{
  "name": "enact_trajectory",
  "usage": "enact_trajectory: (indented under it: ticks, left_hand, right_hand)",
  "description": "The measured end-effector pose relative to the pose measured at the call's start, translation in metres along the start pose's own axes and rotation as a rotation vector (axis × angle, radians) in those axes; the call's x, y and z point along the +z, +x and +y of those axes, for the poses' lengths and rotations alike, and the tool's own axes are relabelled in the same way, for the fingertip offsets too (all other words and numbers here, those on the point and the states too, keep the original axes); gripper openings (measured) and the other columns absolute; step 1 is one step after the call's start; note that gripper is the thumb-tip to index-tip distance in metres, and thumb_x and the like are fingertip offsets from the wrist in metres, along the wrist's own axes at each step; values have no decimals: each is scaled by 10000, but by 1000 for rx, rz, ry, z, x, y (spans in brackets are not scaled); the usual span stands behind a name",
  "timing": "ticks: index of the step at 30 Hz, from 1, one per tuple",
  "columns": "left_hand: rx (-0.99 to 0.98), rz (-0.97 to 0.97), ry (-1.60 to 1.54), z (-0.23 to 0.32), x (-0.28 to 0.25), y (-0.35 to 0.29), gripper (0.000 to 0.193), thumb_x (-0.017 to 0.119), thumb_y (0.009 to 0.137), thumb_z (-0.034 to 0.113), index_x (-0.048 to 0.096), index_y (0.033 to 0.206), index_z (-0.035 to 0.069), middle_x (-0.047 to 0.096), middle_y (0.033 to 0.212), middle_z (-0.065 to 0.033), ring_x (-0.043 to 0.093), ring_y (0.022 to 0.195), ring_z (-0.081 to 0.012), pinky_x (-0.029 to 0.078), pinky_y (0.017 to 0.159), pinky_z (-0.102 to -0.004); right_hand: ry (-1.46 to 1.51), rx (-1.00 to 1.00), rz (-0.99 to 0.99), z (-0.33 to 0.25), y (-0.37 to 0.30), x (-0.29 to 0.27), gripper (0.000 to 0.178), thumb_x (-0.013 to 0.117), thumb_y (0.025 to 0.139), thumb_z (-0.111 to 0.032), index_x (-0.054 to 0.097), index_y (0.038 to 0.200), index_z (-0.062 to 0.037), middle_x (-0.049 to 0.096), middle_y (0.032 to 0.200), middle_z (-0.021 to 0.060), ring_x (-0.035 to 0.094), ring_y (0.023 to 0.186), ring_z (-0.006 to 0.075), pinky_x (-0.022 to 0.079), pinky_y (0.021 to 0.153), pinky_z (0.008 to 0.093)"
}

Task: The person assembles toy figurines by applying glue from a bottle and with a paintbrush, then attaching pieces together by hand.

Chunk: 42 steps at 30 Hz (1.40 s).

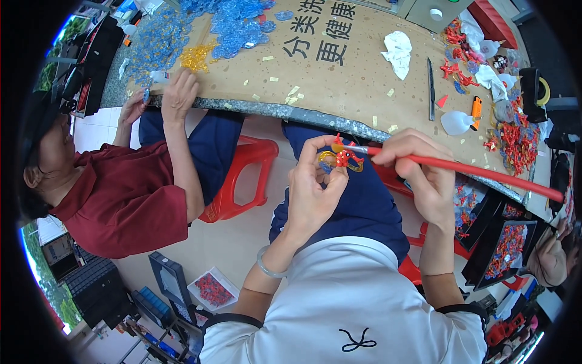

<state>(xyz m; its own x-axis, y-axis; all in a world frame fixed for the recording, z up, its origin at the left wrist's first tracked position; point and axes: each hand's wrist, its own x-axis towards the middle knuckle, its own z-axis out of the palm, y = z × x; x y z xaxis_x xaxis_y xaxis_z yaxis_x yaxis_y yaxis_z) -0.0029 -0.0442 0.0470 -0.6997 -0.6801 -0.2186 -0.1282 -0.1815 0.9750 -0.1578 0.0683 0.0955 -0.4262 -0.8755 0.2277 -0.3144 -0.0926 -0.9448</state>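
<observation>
Just short of the near edge of the cardboard-covered table, pinching a small red figurine between thumb and index finger of the left hand, index arched over from above, thumb pressing from below. Curling the remaining left fingers in behind, partly hidden. Carrying a translucent yellow loop right beside the figurine; cannot tell whether joined to it. Slanting the left forearm up toward the table, with a pale bangle round the wrist.

Gripping a red-handled paintbrush pen-fashion in the right hand, also close to the table's near edge: index finger stretched forward along the handle, thumb closed against the underside. Raising the right forearm almost upright, then bending the wrist inward, to the left. Bringing the bristles to the figurine's upper part; cannot tell whether touching. Slanting the handle's tail out rightward over the table's right part.

On that right part of the table, also visible: a white squeeze bottle, an orange utility knife and a heap of red and blue pieces. Seated at the table's left end, a co-worker in a dark red shirt, both hands near the table's yellow pieces.
</observation>
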Motion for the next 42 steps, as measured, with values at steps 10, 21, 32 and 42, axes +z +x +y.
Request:
enact_trajectory:
  ticks: [10,21,32,42]
  left_hand:
    - [133,-101,206,-1,4,-6,538,575,760,-43,348,1246,1,610,731,-83,521,527,-87,411,485,-222]
    - [263,-115,501,22,8,-12,665,617,705,-47,311,1294,-10,553,607,-89,569,471,-163,459,473,-264]
    - [473,-79,647,19,10,-5,689,629,682,-40,346,1308,4,578,645,-84,527,463,-135,404,421,-253]
    - [-228,-454,48,25,-28,-9,565,570,813,-11,299,1308,0,629,740,-87,591,544,-117,434,467,-230]
  right_hand:
    - [324,174,181,30,9,19,158,669,827,15,585,960,1,671,950,121,645,921,154,520,783,267]
    - [595,321,-1,38,12,24,198,651,815,79,496,854,-37,606,821,61,621,798,121,521,738,248]
    - [612,304,46,44,12,23,214,645,811,89,483,849,-46,598,827,64,615,800,119,513,729,241]
    - [321,272,-477,37,18,20,185,546,822,111,487,780,-59,632,809,106,620,725,158,501,662,283]
